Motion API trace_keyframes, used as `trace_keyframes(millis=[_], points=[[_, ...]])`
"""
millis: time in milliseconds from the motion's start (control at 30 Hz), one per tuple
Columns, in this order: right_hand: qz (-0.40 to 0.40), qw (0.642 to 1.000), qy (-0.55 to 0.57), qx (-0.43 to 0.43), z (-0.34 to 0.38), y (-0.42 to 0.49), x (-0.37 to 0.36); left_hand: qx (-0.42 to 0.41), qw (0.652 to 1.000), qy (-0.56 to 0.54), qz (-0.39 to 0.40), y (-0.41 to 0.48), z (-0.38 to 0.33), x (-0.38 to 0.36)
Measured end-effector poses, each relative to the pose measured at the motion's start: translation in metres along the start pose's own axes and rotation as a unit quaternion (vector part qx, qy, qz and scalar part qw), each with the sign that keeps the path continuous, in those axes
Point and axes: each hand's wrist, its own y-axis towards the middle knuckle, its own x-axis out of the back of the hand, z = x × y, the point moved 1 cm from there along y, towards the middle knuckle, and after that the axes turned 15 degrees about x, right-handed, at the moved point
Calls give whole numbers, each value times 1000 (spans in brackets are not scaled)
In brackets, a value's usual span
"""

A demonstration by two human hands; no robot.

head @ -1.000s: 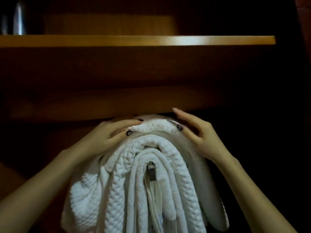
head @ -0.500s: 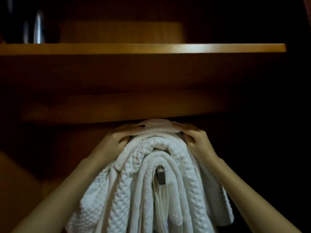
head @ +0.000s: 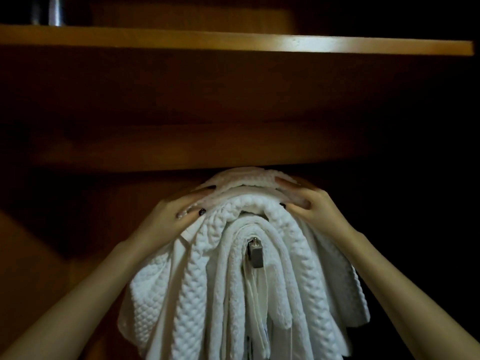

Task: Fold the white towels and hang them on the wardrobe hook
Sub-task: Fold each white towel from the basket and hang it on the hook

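White towels (head: 233, 268) hang in a thick bundle at centre-bottom of frame. Several layers are draped one over another, waffle texture, w/ folds running down & out past the bottom edge. Top of the bundle sits just under a dark wood rail (head: 181, 152) crossing mid-frame. A small grey metal hook (head: 255, 252) pokes out at the core of the innermost fold, approx. frame centre. How it's fixed behind the cloth: can't tell.

Left hand (head: 179, 211) is on the upper-left shoulder of the bundle. Its fingers (head: 200, 192) are bent, one laid along the topmost layer, the others curled down w/ dark-painted nails pressed into the layer below, so the top fold is gripped btwn them. Right hand (head: 311, 201) mirrors it on the upper-right. Its fingers (head: 287, 182) curl over the top layer w/ the thumb beneath, pinching that same fold. Both hands are partly closed round cloth, not flat.

Palms face in twd each other, wrists lower than knuckles. Bare forearms rise from the bottom-left & bottom-right corners, angled in twd centre, roughly symmetric.

Above, a lighter wood shelf (head: 233, 41) spans the frame near the top, its front edge catching light. On it at upper left stands a shiny metal cylinder (head: 55, 10), cut off by the top edge; what it is, can't tell. The wardrobe (head: 259, 100) interior is dark, esp. the right side.
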Motion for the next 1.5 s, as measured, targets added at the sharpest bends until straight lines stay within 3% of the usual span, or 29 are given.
trace_keyframes(millis=[133, 267, 500, 700, 867, 1000, 1233, 1367, 1500], points=[[-12, 1000, -13, -7, -10, -1, -7, 22, 1000, 17, -3, 5, 6, -5], [-29, 1000, -6, -6, -2, -11, -10, 35, 999, -37, 1, -12, 4, -13], [44, 996, -15, -80, 7, -50, -3, 73, 997, 8, -3, -72, 37, -18], [10, 988, 36, -151, 22, -90, 6, 101, 995, 17, 14, -96, 39, -22], [3, 980, -13, -198, 25, -140, 0, 167, 985, -36, -27, -136, 42, -47], [-7, 977, -12, -215, 35, -159, -9, 191, 976, 38, -95, -160, 36, -64], [-20, 973, -41, -225, 65, -180, 20, 174, 982, 70, -9, -181, 23, -50], [34, 969, -102, -221, 102, -194, 20, 185, 974, 129, -21, -203, 17, -13], [102, 959, -132, -230, 152, -219, 12, 184, 963, 198, 20, -239, -14, 7]])
